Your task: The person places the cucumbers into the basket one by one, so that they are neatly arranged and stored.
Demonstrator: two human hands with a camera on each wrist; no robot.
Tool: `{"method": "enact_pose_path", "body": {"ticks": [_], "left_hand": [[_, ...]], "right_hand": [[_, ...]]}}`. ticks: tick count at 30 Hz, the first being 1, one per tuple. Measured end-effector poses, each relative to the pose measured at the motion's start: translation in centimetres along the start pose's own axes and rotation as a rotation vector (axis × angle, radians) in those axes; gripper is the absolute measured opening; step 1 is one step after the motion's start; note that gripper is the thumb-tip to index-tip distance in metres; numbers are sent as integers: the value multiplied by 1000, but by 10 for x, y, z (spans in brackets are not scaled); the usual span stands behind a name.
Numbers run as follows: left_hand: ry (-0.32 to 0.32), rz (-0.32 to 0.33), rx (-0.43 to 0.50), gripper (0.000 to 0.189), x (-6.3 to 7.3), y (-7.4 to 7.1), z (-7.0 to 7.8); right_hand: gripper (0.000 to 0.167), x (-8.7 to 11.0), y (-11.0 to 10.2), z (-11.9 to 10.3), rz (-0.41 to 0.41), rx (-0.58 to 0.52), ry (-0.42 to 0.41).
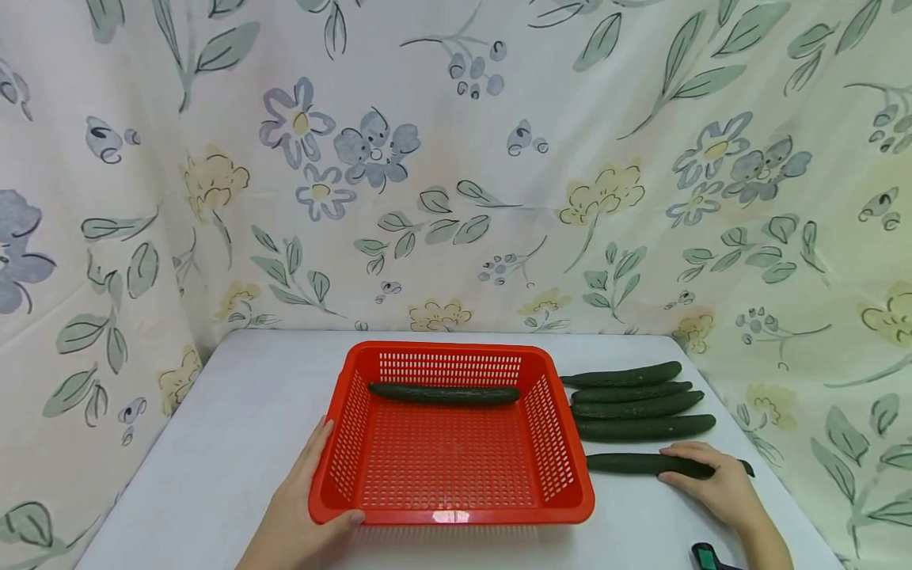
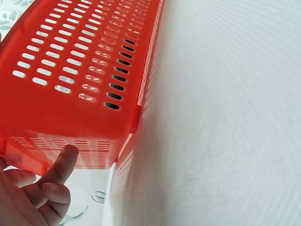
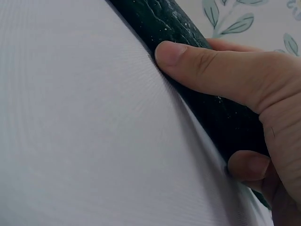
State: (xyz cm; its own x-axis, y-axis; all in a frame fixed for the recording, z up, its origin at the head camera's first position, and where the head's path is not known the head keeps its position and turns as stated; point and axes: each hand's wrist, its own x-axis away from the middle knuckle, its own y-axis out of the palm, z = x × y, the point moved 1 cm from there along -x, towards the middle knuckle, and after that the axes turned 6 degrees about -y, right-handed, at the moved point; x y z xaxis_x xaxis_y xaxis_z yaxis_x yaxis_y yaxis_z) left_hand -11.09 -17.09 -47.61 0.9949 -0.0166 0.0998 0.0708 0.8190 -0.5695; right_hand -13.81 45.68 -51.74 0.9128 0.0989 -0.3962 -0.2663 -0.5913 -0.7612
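A red plastic basket (image 1: pixel 449 516) with slotted walls stands in the middle of the table, and one dark green cucumber (image 1: pixel 445 394) lies along its far side inside. My left hand (image 1: pixel 299 507) grips the basket's near left corner, thumb at the front rim and fingers along the left side. In the left wrist view, the fingers of that hand (image 2: pixel 44 188) show against the basket's slotted wall (image 2: pixel 70 108). To the right of the basket, my right hand (image 1: pixel 716 479) holds another cucumber (image 1: pixel 627 464) between thumb and fingers, close over the white tabletop.
Several more cucumbers (image 1: pixel 644 428) lie side by side behind the held one, their left ends close to the basket. A small black device with a green face (image 1: pixel 705 556) is at the right forearm. Floral curtain (image 1: pixel 456 158) hangs behind and beside the white table (image 1: pixel 235 412).
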Motion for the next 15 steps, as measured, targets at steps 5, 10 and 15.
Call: {"method": "enact_pose_path", "body": {"ticks": [5, 10, 15], "left_hand": [[1, 1, 4, 120, 0, 1, 0], [9, 8, 2, 120, 1, 0, 1], [17, 15, -6, 119, 2, 0, 2]], "right_hand": [[34, 0, -1, -4, -11, 27, 41], [34, 0, -1, -7, -14, 44, 50], [36, -1, -1, -11, 21, 56, 16]]}}
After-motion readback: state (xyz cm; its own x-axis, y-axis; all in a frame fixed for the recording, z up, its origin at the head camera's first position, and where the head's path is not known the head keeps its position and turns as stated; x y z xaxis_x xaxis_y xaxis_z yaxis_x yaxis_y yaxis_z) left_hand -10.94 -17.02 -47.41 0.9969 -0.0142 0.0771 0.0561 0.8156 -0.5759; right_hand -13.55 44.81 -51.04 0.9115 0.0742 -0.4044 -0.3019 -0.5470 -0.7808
